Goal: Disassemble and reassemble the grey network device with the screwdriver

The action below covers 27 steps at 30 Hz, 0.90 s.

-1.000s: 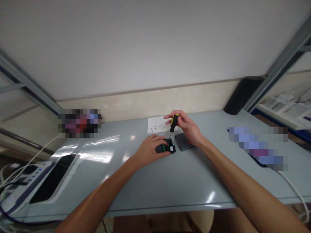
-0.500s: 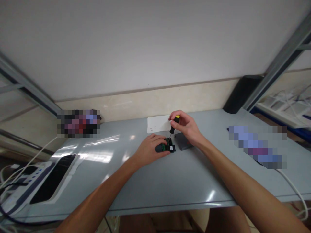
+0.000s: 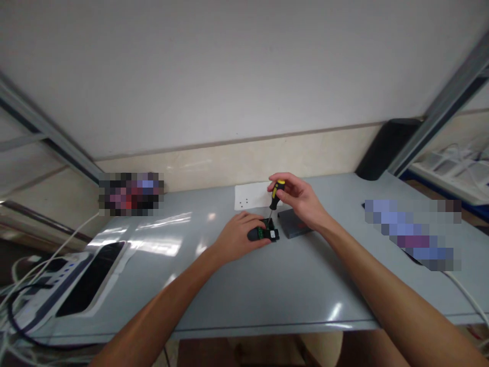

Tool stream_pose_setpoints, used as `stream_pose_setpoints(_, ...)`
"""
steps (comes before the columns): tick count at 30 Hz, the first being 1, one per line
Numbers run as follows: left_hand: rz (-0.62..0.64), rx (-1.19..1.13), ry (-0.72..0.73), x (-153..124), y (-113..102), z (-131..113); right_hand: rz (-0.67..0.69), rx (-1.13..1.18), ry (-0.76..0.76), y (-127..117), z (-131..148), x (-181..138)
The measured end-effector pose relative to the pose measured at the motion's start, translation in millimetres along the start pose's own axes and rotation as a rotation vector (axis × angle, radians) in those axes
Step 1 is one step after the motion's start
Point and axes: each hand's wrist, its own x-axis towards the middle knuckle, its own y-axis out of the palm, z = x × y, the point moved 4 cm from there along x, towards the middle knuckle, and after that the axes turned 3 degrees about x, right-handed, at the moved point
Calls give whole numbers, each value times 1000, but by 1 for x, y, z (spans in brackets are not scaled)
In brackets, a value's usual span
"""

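My left hand is closed around a small black device lying on the table. A strip of green circuit board shows in its opened body; what kind of device it is I cannot tell. My right hand grips a black and yellow screwdriver near the top of its handle. The shaft slants down into the device, and its tip is too small to make out. Beside the device, under my right hand, lies a dark grey box. Several tiny dark screws rest on a white sheet behind my hands.
A phone-like black slab and a white power strip with cables occupy the table's left side. A black cylinder leans at the back right. Blurred-out items lie at both sides. The wall bounds the back of the grey table.
The view has shifted slightly, moving everything a little right. The screwdriver handle has turned, showing more yellow, and the fingers of my right hand are more extended around it. My left hand keeps its hold.
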Motion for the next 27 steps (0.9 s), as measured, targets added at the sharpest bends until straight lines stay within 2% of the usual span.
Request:
stream_pose_setpoints(3, 6, 3, -5, 0, 1, 1, 47, 54, 16, 4, 4, -1)
stream_pose_setpoints(10, 2, 9, 12, 0, 0, 1, -36, -18, 1, 1, -2, 0)
stream_pose_setpoints(15, 8, -2, -1, 0, 0, 1, 41, 120, 44, 5, -4, -1)
stream_pose_setpoints(21, 5, -5, 16, -1, 0, 1, -40, -34, -2, 2, -1, -1)
stream_pose_setpoints(27, 17, 15, 4, 0, 0, 1, 29, 83, 71, 3, -3, -2)
